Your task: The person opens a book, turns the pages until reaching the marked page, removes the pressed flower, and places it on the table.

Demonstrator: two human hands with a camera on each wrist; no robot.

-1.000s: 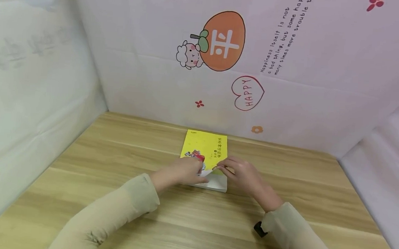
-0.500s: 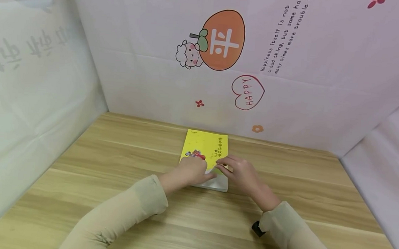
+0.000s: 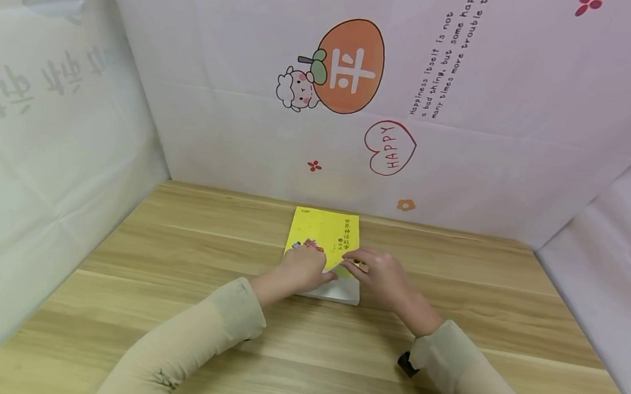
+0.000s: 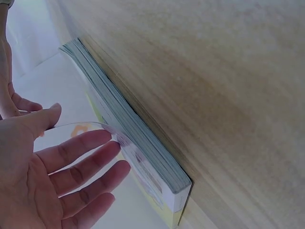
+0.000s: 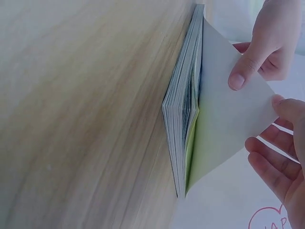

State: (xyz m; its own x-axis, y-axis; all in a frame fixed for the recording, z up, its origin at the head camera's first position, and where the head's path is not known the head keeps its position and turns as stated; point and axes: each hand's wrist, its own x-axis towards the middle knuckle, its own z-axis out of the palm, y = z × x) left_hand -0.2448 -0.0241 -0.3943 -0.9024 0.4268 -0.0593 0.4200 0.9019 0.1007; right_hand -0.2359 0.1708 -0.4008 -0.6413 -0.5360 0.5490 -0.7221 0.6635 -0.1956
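Table (image 3: 181, 230) was edged behind by printed sheet (image 3: 242, 143), sides roomy; paperback cover (image 3: 321, 227) was pinched by left grip (image 3: 304, 268), right grip (image 3: 382, 276).

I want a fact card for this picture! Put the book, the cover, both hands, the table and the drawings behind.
Book: yellow, lying flat
Front cover: partly lifted, pale inside
Left hand: holds the cover, thumb on its inside
Right hand: pinches the cover's lifted corner
Table: wood-patterned
Drawings behind: sheep, orange fruit, red heart saying HAPPY
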